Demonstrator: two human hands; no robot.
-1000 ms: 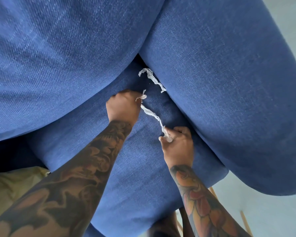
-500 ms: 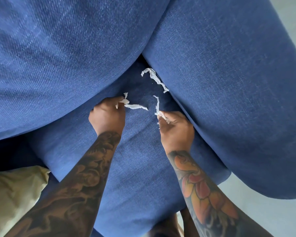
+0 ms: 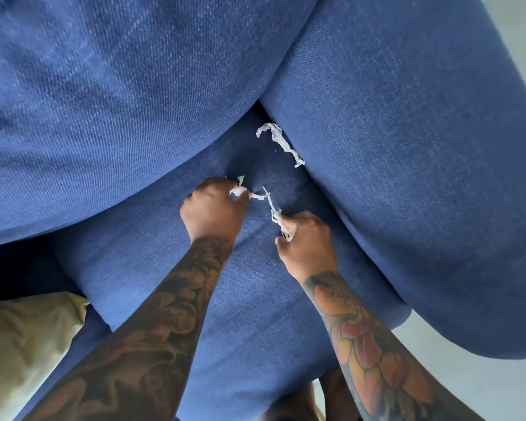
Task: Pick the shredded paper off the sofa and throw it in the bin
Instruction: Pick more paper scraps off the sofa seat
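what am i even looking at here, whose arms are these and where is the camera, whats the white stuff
There is no machine here. The camera is worn on a person's head and looks down, so the two tattooed arms are that person's own. The blue fabric is a sofa: a seat cushion, with a back cushion and an armrest around it. The white stuff is shredded paper. The left hand pinches one small scrap; the right hand pinches a thin strip. One more twisted strip lies loose on the seat by the armrest, not yet picked up. A pale cushion shows at lower left. No bin is in view.
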